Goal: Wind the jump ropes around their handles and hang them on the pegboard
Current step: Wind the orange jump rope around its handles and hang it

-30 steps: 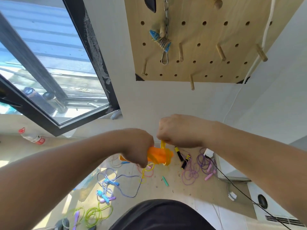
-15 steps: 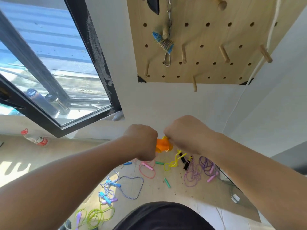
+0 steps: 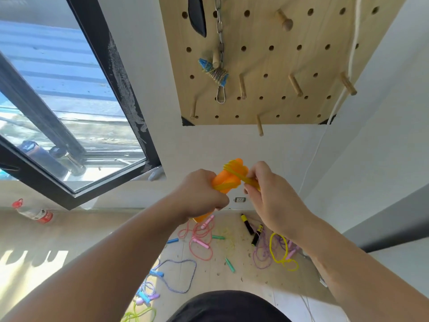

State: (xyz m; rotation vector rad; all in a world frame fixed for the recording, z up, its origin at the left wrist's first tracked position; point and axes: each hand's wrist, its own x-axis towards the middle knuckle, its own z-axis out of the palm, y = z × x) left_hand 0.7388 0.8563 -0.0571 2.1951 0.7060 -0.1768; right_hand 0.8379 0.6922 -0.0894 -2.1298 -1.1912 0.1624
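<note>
- Over the last second both hands are rising: the orange handles (image 3: 228, 180), which were sitting low between the fists, are now poking up above the left hand (image 3: 199, 194), in front of the white wall (image 3: 232, 145) under the pegboard (image 3: 278, 66).
- The right hand (image 3: 271, 201) is opening out of the closed fist it was showing earlier and is now leading the yellow rope (image 3: 249, 181) across the top of the handles.
- By my reading, the winding is nearing its end rather than starting. A yellow loop (image 3: 282, 254) is still showing low beside the right forearm, though I cannot tell whether it is hanging or lying on the floor.
- The left hand's fingers are curling tightly round the lower part of the paired handles, holding them together and roughly upright.
- The right hand's thumb and fingertips are pinching the rope just beside the handles, keeping it taut.
- The bundle is looking stubby and bright: two knobbly orange grips side by side, with several slanting turns of translucent yellow cord lying across them, some close together and some apart.
- Hanging is not yet beginning — several bare pegs (image 3: 295, 84) are sticking out of the board overhead, and one wound rope with blue handles (image 3: 214, 72) is already hanging there.
- Other ropes (image 3: 199, 240) are lying loose on the floor below.
</note>
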